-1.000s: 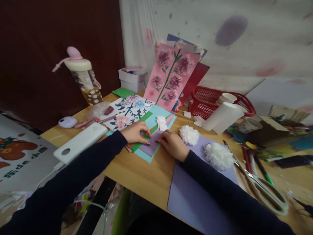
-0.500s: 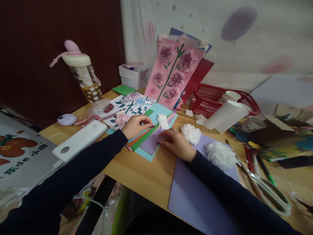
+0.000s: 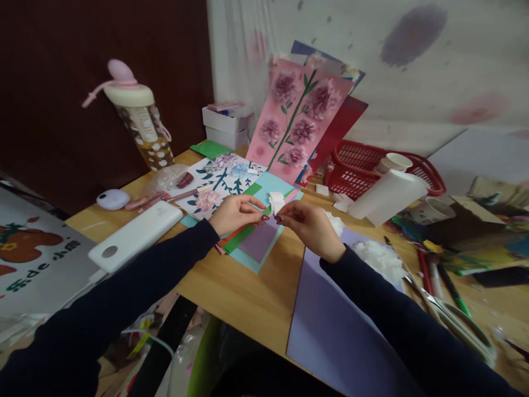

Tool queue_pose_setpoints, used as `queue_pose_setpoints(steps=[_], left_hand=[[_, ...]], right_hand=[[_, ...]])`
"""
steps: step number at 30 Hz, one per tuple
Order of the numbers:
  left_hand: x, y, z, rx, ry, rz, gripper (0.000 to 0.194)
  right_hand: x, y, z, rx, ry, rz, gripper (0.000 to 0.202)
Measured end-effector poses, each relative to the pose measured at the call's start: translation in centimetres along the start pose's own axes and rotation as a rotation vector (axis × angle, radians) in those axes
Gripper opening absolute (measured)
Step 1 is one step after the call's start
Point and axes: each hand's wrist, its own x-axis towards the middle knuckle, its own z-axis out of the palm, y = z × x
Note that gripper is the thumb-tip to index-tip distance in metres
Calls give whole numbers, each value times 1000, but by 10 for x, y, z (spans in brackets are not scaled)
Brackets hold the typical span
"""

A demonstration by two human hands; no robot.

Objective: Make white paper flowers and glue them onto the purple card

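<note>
My left hand (image 3: 236, 216) is over the stacked coloured paper, its thumb and fingers pinched together. Facing it, my right hand (image 3: 311, 227) also pinches, its fingertips a short way from those of the left. Whatever the fingertips hold is too small to make out. Small white paper pieces (image 3: 276, 200) lie just beyond the fingertips, on the green strip (image 3: 240, 237) and the purple sheet (image 3: 259, 241). Under my right forearm a larger purple sheet (image 3: 326, 325) carries a fluffy white paper flower (image 3: 380, 259); a second one (image 3: 335, 221) is mostly behind my right hand.
A pink flower picture (image 3: 294, 121) leans at the back beside a red basket (image 3: 351, 171). White cups (image 3: 384, 196) and scissors (image 3: 463, 325) lie right. A white power bank (image 3: 134, 237), a bottle (image 3: 142, 127) and a painted flower sheet (image 3: 192, 190) are left.
My right hand has moved up and inward, its fingers closing into a pinch near the left fingertips. My left fingertips have shifted slightly right. The view has turned a little.
</note>
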Motion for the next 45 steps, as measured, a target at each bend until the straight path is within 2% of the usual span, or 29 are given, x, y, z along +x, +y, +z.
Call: queue_pose_setpoints(steps=[3,6,8,11,16,19,25,31,33,35,37,40,42,45], left_hand=[[1,0,0,-9,42,36,17],[1,0,0,-38,29,20,18],[1,-1,0,-67,9,1,19],[1,-1,1,-109,12,-33,19],[-3,1,3,-158,-22,-174,19],[-4,2,4,-222,-64,-225,19],[-4,0,4,-375,-98,-253,16],[-3,2,5,-495,-111,-248,21],[-3,3,4,-548,-160,-259,27],[-5,5,4,-577,-245,-266,31],[-7,7,5,-584,-339,-250,35],[-13,12,11,-560,-466,-227,44],[-16,14,16,-541,-532,-221,46],[-20,19,18,-483,-591,-195,45]], right_hand=[[-3,5,7,-142,-69,-15,13],[-10,16,17,-244,-137,-25,12],[-12,22,21,-274,-154,-40,3],[-12,22,18,-271,-166,-44,7],[-5,3,4,-135,-42,-7,16],[-2,-6,7,-71,58,-77,16],[-2,-6,23,-162,178,-204,11],[-10,-5,18,-352,206,-370,17],[-12,-6,14,-393,184,-411,18],[-14,-6,9,-346,167,-391,18],[-16,-7,5,-218,183,-340,18],[-21,-7,-3,-36,274,-253,21],[-25,-6,-8,10,316,-192,20],[-38,-6,-20,67,304,-81,19]])
